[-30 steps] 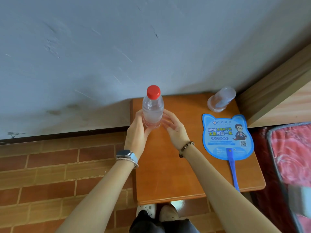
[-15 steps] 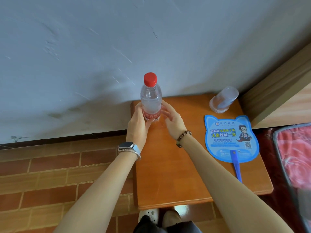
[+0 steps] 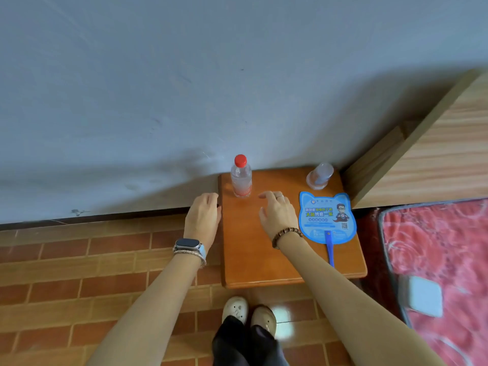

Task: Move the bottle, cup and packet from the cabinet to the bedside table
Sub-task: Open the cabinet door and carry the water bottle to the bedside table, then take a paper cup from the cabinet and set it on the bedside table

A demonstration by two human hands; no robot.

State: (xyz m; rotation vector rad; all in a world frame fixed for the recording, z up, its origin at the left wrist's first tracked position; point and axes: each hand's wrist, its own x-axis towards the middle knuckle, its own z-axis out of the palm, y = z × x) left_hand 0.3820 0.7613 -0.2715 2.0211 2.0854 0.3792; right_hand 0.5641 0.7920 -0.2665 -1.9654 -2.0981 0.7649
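While the bottle (image 3: 240, 178) is standing upright at the desk's (image 3: 253, 257) eleven o'clock corner, close to the wall where it is unlikely to be knocked, both hands are hovering apart from it, empty. Left hand (image 3: 202, 219) is hanging loosely curled at the desk's nine o'clock edge; right hand (image 3: 277, 213) is spreading wide near centre. Clear liquid is filling the bottle. Upside down at one o'clock, the cup (image 3: 320, 176) is holding nothing, beside a fan (image 3: 327, 217).
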